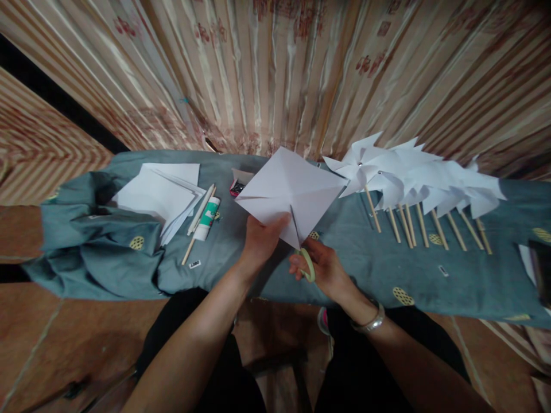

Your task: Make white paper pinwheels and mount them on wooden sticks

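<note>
My left hand [263, 238] pinches a square sheet of white paper [286, 178] near its lower left edge, thumb on top. The sheet is turned corner-up, with faint creases and a slit running in from its left corner. In my right hand [321, 265] are scissors [307, 265] with pale green handles, fingers through the loops. Their blade lies over the sheet's lower corner, pointing up toward the middle. Part of the scissors is hidden by the paper and fingers.
White paper pinwheels [413, 172] on wooden sticks lie in a row at right. Left are stacked paper sheets [159, 192], a glue stick [207, 219], a wooden stick [189, 248] and a small box [239, 182] of dark bits. A blue-grey cloth [357, 287] covers the table; a curtain [275, 74] hangs behind.
</note>
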Tool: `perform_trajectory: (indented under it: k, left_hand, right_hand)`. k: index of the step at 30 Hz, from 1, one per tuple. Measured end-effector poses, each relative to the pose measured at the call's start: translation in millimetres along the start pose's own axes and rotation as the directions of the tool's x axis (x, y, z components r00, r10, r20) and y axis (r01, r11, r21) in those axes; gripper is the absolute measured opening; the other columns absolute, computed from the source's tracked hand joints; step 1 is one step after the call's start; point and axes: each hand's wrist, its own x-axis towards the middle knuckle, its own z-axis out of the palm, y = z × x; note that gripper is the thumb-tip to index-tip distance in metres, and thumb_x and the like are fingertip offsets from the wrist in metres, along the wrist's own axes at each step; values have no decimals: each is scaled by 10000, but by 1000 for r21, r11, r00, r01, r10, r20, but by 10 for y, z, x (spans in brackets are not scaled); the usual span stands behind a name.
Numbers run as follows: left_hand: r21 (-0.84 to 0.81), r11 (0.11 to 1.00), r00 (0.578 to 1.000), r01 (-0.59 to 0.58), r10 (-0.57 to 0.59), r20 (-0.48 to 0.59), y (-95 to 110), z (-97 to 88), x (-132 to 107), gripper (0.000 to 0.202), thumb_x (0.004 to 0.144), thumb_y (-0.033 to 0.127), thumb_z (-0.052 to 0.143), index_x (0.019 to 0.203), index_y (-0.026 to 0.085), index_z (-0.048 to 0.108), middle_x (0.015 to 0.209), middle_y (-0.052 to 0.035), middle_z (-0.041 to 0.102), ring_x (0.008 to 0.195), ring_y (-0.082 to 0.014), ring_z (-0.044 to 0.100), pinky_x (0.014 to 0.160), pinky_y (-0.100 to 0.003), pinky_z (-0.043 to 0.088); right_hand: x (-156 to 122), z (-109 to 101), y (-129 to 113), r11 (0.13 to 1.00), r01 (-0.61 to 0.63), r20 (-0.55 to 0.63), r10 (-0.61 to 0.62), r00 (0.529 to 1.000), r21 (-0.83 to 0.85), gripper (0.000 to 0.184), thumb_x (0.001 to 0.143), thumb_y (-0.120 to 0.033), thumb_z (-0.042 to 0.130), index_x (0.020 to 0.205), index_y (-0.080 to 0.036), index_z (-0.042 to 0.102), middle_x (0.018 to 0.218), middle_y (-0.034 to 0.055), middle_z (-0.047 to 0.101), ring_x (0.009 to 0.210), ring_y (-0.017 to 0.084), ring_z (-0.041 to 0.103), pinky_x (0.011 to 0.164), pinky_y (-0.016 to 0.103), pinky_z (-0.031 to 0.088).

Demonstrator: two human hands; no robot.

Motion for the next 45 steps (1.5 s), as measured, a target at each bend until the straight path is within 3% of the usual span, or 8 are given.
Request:
perform_trajectory:
  k: [4,16,27,32,36,40,42,45]
  left_hand:
    - [10,1000,1000,11,-11,-2,1,-4,1,188,599,241,782,740,150,698,722,-16,715,625,-142,620,619,-260,488]
    - [45,999,999,30,-29,-25,38,3,-10,188,594,254,766,734,160,683,685,-16,699,623,-161,623,596,-276,494]
    - [-7,1000,1000,13,-13,-18,33,-7,0,209,586,228,786,760,161,691,727,-19,712,625,-159,634,606,-277,492]
    - [-3,998,997,-66,65,-43,104,-51,89,223,609,248,783,810,189,704,812,-27,739,761,-191,680,737,-298,529]
    - [-3,993,990,-115,114,-80,186,-116,185,277,605,265,788,860,206,699,852,-32,743,845,-218,694,823,-332,529]
    - [-31,991,987,-133,130,-92,235,-164,225,333,600,241,807,909,215,685,850,-25,736,836,-222,691,807,-341,521]
    - [-28,991,988,-128,126,-87,245,-172,215,315,605,231,804,892,212,677,839,-23,730,819,-218,684,788,-336,517]
    - [-13,994,993,-107,106,-53,251,-169,188,266,603,219,801,835,216,672,826,-20,723,819,-215,680,793,-338,512]
  right_hand:
    - [-2,-1,-7,1000,-9,2,8,1000,21,471,585,-493,853,844,-193,599,551,-20,652,421,104,547,417,219,400]
    - [3,31,-81,996,-73,-11,73,997,43,487,493,-519,886,661,-206,553,519,-18,629,404,109,521,403,242,391]
    - [-13,-1,-72,999,-39,66,39,997,-4,510,585,-593,808,791,-179,594,578,-9,642,450,107,553,431,232,423]
    - [-33,-43,-59,997,-41,138,50,989,-64,549,630,-620,774,907,-171,620,604,-16,651,480,104,576,448,217,425]
    - [-54,-129,-142,992,-62,200,84,976,-114,527,635,-605,782,892,-176,617,627,-14,652,505,102,580,482,223,443]
    - [-73,-302,-301,967,-118,280,180,943,-224,456,652,-545,801,854,-175,626,654,-10,649,525,98,566,482,216,425]
    - [-68,-418,-378,955,-140,273,213,938,-262,448,640,-535,812,848,-181,633,631,-27,625,527,104,562,483,220,424]
    - [-44,-606,-465,960,-67,189,121,974,-270,467,653,-582,784,843,-180,643,641,-17,637,532,106,559,492,230,423]
